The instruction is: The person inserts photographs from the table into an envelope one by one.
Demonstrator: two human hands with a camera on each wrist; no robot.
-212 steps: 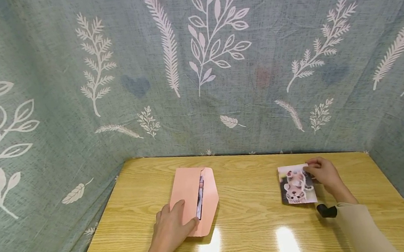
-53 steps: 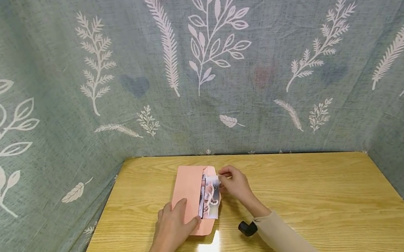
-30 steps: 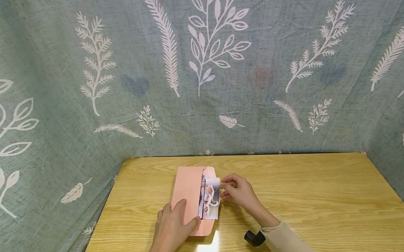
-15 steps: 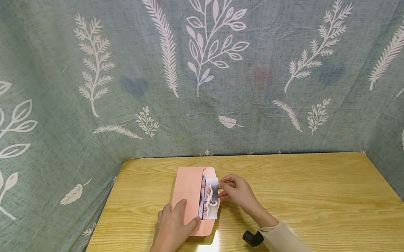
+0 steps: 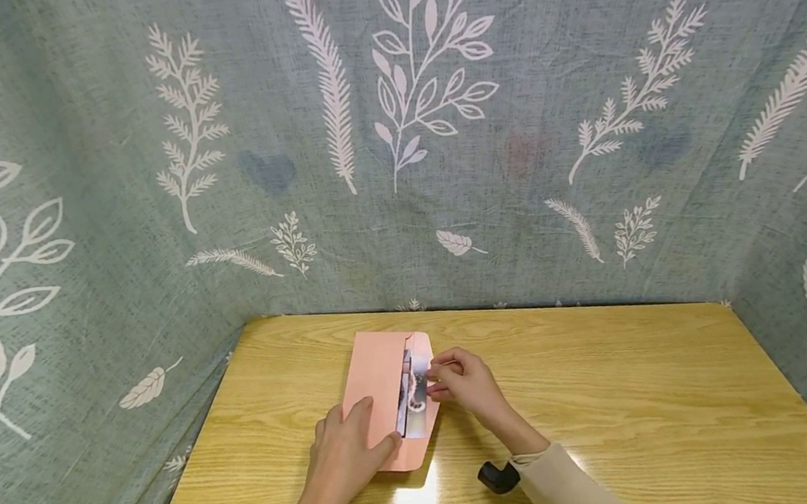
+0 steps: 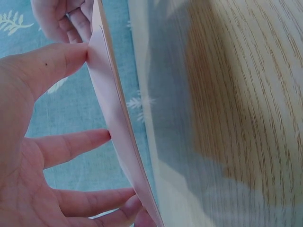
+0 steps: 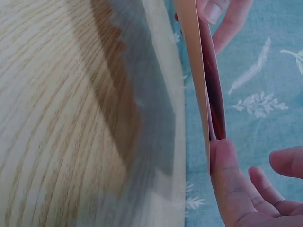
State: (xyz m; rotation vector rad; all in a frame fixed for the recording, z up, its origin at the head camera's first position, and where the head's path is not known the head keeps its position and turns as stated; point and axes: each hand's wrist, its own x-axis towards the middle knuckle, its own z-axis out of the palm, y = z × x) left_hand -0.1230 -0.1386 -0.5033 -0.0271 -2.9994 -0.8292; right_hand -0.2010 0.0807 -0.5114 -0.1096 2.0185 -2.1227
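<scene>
A pink envelope (image 5: 375, 373) with its flap folded open to the right is held just over the table. My left hand (image 5: 339, 466) grips its near left side, thumb beside the opening. The left wrist view shows the thumb (image 6: 66, 56) and fingertips against the envelope (image 6: 109, 90). A kitten photo (image 5: 416, 406) sits partly inside the opening, and only its right strip shows. My right hand (image 5: 468, 383) pinches the photo's right edge, over the flap. In the right wrist view, fingertips (image 7: 225, 151) touch the edge by the gap of the envelope (image 7: 194, 52); other fingers stay apart. Another picture shows within the opening.
A wooden table (image 5: 617, 394) extends on both sides, with bright glare near its front. Behind it and at both sides hangs a leaf-patterned blue-green cloth (image 5: 388, 245). Black wrist devices (image 5: 498, 477) sit at both sleeves.
Since the oldest frame, my right hand has brought the kitten photo leftward from the table's right side to the envelope. Lately the photo has slid further into the opening. My left hand keeps its place.
</scene>
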